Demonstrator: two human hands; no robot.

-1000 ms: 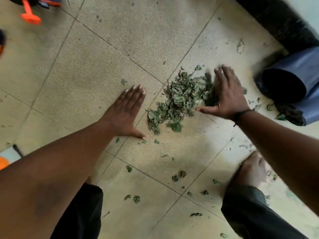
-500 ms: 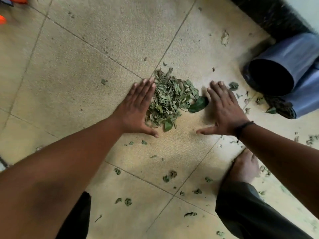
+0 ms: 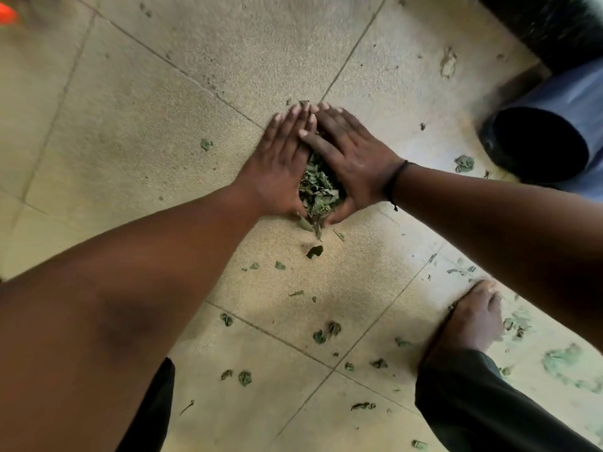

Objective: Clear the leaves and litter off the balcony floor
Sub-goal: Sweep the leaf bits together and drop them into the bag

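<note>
Green leaf pile (image 3: 318, 190) — seemingly cupped — between both hands.

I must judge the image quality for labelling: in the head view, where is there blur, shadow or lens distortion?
Head view: soft daylight, no glare; the forearms cast shadows on the floor tiles near the scattered leaves. The left hand, right hand and leaf pile are fairly sharp; the bag and frame corners are blurred. Wide-angle distortion enlarges the near forearms.

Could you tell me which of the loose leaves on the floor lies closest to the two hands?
It is the dark curled leaf just below the hands' heels, under the gathered leaf pile. The other strays lie farther towards the person's foot.
</note>
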